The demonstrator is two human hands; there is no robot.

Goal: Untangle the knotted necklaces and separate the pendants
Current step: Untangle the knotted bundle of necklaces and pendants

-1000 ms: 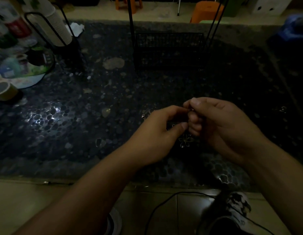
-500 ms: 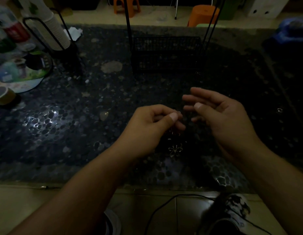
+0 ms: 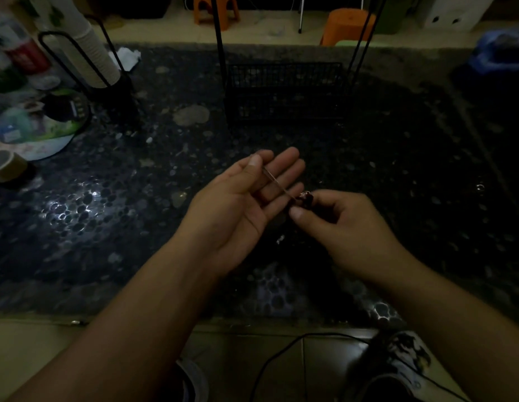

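A thin necklace chain (image 3: 277, 182) stretches taut across the open palm of my left hand (image 3: 240, 204). Its upper end is pinched between my left thumb and forefinger, while the other fingers lie straight. My right hand (image 3: 345, 227), close beside the left fingertips, pinches the chain's lower end, where a small dark pendant or knot (image 3: 306, 197) shows. Below the hands a small bright piece (image 3: 280, 239) glints; whether it hangs or lies on the dark pebble-patterned table (image 3: 113, 216) I cannot tell. Both hands are held above the table.
A black wire basket (image 3: 284, 91) stands behind the hands. At the left are a stack of paper cups in a black holder (image 3: 93, 56), bottles on a round tray (image 3: 46, 140) and a tape roll (image 3: 4, 166). A black cable (image 3: 281, 355) and a shoe (image 3: 397, 369) are on the floor below.
My left hand has turned palm up and spread its fingers. My right hand has curled and dropped to pinch the chain, which is pulled straight between the two hands.
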